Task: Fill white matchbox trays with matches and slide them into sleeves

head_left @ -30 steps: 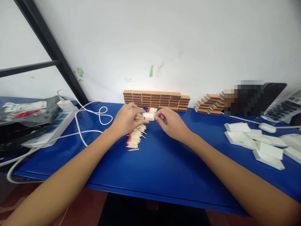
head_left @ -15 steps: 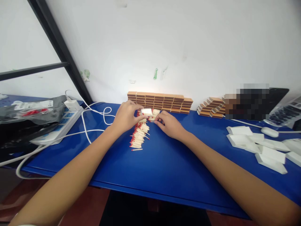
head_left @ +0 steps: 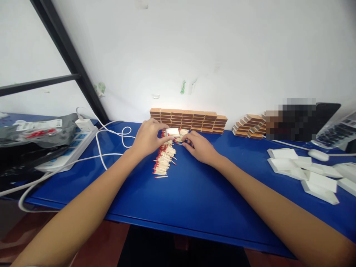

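Observation:
My left hand [head_left: 148,138] holds a small white matchbox tray [head_left: 172,132] between thumb and fingers, just above a heap of red-tipped matches [head_left: 164,160] on the blue table [head_left: 194,193]. My right hand [head_left: 198,146] rests on the far end of the heap, its fingers curled and pinching at matches beside the tray. A wall of stacked brown matchboxes [head_left: 189,121] stands right behind both hands.
A second stack of brown matchboxes [head_left: 249,126] leans at the back right. Several empty white trays [head_left: 306,172] lie at the right. A white power strip [head_left: 69,148] with cables and a grey bag [head_left: 36,133] sit at the left. A mouse [head_left: 317,155] lies far right.
The left hand lifted the white tray slightly up and away from the right hand. The right hand let go of the tray and dropped onto the matches.

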`<state>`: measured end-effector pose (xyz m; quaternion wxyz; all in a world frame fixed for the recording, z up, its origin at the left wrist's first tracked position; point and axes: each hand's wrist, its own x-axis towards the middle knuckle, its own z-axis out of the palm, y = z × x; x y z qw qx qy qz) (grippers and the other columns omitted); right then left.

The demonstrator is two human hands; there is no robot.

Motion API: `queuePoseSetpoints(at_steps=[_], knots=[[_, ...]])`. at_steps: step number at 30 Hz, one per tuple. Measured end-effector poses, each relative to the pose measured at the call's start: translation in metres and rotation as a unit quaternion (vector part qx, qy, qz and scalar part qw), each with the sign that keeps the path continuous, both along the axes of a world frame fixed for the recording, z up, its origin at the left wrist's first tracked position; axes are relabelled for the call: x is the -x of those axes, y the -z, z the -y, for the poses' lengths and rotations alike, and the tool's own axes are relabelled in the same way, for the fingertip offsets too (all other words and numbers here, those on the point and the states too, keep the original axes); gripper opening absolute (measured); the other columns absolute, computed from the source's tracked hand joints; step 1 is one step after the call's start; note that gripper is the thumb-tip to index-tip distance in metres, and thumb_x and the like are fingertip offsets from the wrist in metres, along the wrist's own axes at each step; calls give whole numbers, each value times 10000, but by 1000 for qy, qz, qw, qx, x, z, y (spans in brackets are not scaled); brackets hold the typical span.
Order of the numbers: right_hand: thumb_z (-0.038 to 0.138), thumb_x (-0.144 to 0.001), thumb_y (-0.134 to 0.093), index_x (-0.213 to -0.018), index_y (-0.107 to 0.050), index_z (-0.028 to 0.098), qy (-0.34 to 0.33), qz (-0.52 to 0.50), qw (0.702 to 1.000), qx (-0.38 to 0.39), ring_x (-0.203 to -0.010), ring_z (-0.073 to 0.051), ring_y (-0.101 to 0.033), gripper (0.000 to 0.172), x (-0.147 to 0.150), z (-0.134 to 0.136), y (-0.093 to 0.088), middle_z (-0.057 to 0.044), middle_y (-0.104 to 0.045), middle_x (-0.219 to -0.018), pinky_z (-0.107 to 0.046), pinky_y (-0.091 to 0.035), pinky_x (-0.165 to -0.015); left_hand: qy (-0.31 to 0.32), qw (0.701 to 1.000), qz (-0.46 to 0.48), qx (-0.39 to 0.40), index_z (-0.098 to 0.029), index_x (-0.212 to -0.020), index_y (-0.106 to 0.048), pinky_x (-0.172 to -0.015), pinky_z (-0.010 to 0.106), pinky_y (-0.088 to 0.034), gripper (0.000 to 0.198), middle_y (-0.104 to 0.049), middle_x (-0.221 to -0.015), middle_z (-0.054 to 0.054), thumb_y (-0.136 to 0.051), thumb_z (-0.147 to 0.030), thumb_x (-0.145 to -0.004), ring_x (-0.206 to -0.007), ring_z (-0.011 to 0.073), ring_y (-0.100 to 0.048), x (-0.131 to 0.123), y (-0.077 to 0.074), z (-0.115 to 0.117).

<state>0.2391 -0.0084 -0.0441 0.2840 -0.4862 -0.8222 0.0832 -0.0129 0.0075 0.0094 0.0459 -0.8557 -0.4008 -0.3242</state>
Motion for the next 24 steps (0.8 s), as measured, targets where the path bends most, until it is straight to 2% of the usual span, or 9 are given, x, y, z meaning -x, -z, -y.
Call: queuePoseSetpoints(at_steps=[7, 15, 20, 24], knots=[[195, -989, -649, -923, -646, 199, 10, 0, 1000, 12, -805, -176, -589, 67, 1, -3, 2, -47, -616, -966, -295, -433, -733, 3, 1000, -1, 2, -218, -1085, -792, -914, 440, -526, 318, -782, -1019, 74, -898, -407, -852, -1006, 290, -674, 1, 1, 0], [197, -1013, -631, -935, -656, 197, 8, 57, 997, 53, -839, -186, -620, 82, -10, 6, -10, -59, -634, -974, -293, -451, -771, 24, 1000, -6, -9, -182, -1106, -788, -890, 440, -546, 358, -785, -1016, 87, -893, -417, -856, -986, 286, -684, 0, 7, -2], [197, -1007, -616, -920, -654, 196, 0, 56, 997, 50, -854, -194, -614, 95, -17, 11, -9, -63, -633, -972, -305, -449, -775, 17, 1000, -6, -2, -188, -1091, -792, -899, 440, -545, 335, -784, -1011, 88, -897, -399, -854, -991, 288, -689, 0, 5, 0], [237, -989, -653, -975, -640, 199, 3, 44, 998, 43, -829, -192, -600, 44, -17, 11, -8, -57, -633, -977, -310, -437, -745, 19, 1000, -6, 3, -180, -1121, -792, -905, 433, -542, 368, -776, -1016, 99, -903, -398, -846, -995, 288, -687, 0, 6, 0]])
